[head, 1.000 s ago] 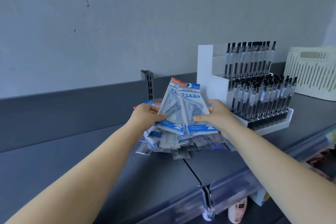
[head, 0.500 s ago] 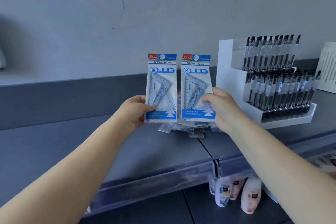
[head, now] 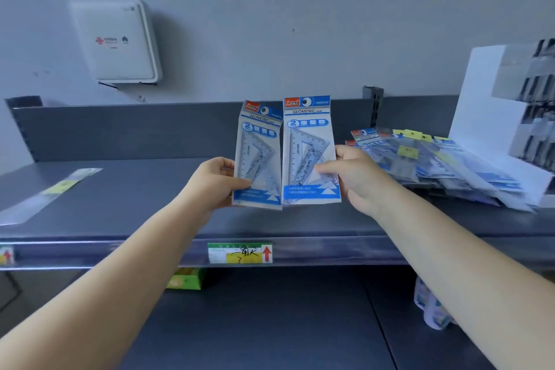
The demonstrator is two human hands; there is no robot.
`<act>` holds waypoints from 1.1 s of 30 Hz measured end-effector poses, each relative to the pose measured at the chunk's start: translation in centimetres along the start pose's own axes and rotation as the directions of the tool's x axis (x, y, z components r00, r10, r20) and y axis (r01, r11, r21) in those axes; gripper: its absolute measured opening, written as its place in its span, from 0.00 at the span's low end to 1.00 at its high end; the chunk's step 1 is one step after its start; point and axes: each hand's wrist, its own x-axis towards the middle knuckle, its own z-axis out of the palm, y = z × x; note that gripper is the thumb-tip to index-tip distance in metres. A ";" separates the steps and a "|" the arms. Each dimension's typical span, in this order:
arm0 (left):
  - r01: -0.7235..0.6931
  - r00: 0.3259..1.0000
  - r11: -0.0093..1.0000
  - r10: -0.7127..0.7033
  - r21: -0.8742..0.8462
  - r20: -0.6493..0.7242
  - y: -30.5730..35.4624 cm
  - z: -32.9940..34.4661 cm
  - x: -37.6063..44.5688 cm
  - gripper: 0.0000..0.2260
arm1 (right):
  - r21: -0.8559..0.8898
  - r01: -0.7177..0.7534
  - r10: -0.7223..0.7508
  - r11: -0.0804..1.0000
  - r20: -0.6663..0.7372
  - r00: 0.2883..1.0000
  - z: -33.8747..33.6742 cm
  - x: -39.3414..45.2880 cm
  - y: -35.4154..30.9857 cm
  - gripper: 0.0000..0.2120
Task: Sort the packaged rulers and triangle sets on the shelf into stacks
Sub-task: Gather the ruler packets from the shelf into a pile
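Grey shelf (head: 126,198), two triangle packs (head: 309,150) upright, headers up, seemingly pinched.

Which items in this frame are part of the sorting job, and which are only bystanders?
Part of the job:
- triangle set pack in the left hand
- triangle set pack in the right hand
- unsorted pile of packs on the shelf
- packaged ruler lying at the shelf's left

Bystanders:
- white pen display
- white wall box
- shelf price label
- green box below
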 end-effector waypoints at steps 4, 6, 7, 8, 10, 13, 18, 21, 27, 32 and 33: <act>-0.035 0.998 0.968 0.047 0.250 -0.044 -1.8 -2.2 0.7 0.11 | -0.022 -0.005 0.006 1.000 0.030 1.000 3.3 0.2 -0.1 0.07; -0.100 0.985 0.868 0.155 0.487 -0.073 -2.8 -3.6 1.2 0.15 | -0.025 -0.001 0.001 1.000 0.027 1.000 5.0 0.6 -0.3 0.07; -0.122 0.976 0.813 0.203 0.570 -0.081 -3.1 -4.3 1.4 0.16 | -0.027 0.003 -0.002 1.000 0.018 1.000 5.6 0.8 -0.3 0.06; -0.131 0.969 0.772 0.233 0.622 -0.086 -3.3 -4.8 1.5 0.15 | -0.036 0.006 -0.005 0.999 0.016 1.000 6.0 1.0 -0.3 0.06; -0.149 0.961 0.699 0.268 0.699 -0.063 -3.3 -6.5 1.7 0.12 | -0.090 0.007 -0.007 0.996 0.008 1.000 7.4 1.8 0.0 0.06; -0.202 0.950 0.518 0.310 0.831 0.038 -2.5 -7.8 2.5 0.11 | -0.472 -0.013 -0.016 0.882 -0.057 0.998 9.0 2.5 0.9 0.20; -0.349 0.870 0.213 0.435 0.912 0.231 -0.5 -5.8 3.7 0.09 | -0.832 0.101 -0.334 0.545 -0.105 0.937 7.8 1.2 0.9 0.14; -0.430 0.814 0.106 0.475 0.897 0.334 0.5 -2.4 3.9 0.10 | -0.933 0.065 -0.380 0.354 -0.080 0.922 4.7 -0.1 0.3 0.10; -0.572 0.725 0.089 0.519 0.815 0.453 2.3 6.7 2.7 0.11 | -0.955 -0.076 -0.438 0.287 -0.201 0.876 -4.4 -2.4 -0.8 0.06; -0.630 0.707 0.137 0.508 0.764 0.492 3.6 14.2 1.6 0.12 | -0.928 -0.155 -0.373 0.337 -0.283 0.883 -12.7 -3.9 -1.1 0.06; -0.634 0.705 0.137 0.506 0.761 0.497 3.9 15.6 1.4 0.12 | -0.927 -0.168 -0.358 0.336 -0.291 0.887 -14.4 -4.1 -1.1 0.07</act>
